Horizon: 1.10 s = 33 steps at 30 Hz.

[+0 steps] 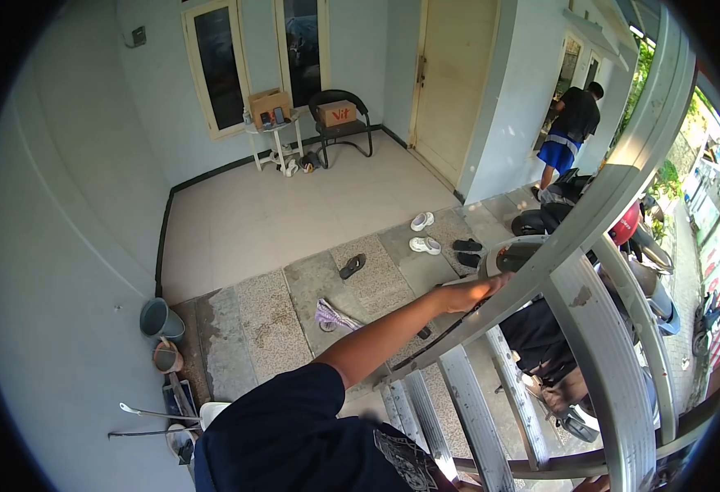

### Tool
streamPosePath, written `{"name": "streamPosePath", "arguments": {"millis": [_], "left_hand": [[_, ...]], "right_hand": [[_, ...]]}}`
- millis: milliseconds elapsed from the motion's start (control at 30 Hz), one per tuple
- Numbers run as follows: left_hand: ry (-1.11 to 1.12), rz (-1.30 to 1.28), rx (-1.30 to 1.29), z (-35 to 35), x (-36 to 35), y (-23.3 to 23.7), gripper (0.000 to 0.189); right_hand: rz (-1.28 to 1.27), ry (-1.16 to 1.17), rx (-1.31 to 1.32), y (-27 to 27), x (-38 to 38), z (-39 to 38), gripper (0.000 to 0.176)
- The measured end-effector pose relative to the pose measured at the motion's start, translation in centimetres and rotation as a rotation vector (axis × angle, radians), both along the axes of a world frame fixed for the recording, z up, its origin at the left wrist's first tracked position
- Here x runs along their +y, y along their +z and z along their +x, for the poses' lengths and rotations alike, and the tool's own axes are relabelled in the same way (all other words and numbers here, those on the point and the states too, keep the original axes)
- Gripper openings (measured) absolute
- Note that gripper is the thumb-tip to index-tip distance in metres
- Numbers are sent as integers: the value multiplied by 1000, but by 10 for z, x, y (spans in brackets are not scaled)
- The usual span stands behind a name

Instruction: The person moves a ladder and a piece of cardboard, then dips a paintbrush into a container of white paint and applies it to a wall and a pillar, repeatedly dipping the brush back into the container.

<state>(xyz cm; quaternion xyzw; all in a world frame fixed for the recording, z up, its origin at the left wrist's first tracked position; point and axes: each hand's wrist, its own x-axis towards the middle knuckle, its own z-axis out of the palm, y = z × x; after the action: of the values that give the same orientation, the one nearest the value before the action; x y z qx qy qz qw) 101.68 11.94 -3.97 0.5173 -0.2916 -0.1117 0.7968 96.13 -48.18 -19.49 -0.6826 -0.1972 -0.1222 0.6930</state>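
Note:
My left hand (468, 295) reaches forward, its fingers closed at the side rail (569, 221) of a metal ladder (468, 394). The fingertips are partly hidden at the rail's edge. The ladder leans across the right side of the view, its flat treads worn and spotted. Just beyond the hand is a grey rounded thing (517, 252), partly covered by the rail. At the bottom edge, a small skin-coloured patch by the ladder may be my right hand, too cut off to make out its fingers.
White clogs (424, 245) and dark sandals (352, 266) lie on the paving. A chair (340, 131) holds a carton beside a small table (255, 129). Buckets (161, 318) stand along the left wall. Motorbikes (540, 217) are parked at right; a person (573, 119) stands beyond them.

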Motion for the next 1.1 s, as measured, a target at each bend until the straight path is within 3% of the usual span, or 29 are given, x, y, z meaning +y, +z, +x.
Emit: {"name": "streamPosePath", "arguments": {"millis": [67, 100, 200, 400, 800, 867, 933, 967, 1100], "left_hand": [[-185, 296, -196, 12, -13, 4, 75], [-188, 297, -203, 7, -12, 13, 75], [6, 345, 37, -23, -4, 42, 48], [-89, 88, 193, 33, -26, -28, 38], [409, 203, 186, -25, 59, 1, 84], [363, 30, 113, -49, 91, 23, 89], [525, 205, -57, -87, 127, 65, 87], [464, 340, 10, -78, 155, 50, 85], [732, 390, -35, -114, 236, 47, 88]], "right_hand": [[7, 4, -3, 3, 3, 5, 81], [9, 5, -7, 3, 3, 8, 81], [22, 1, -27, 8, 5, 19, 82], [29, 38, -25, 16, 19, 39, 82], [-45, 256, -56, 72, 90, 139, 83], [-62, 330, -53, 82, 130, 166, 84], [-77, 421, -48, 91, 182, 195, 84], [-80, 467, -45, 93, 212, 209, 84], [-50, 658, -65, 91, 362, 263, 84]]}}
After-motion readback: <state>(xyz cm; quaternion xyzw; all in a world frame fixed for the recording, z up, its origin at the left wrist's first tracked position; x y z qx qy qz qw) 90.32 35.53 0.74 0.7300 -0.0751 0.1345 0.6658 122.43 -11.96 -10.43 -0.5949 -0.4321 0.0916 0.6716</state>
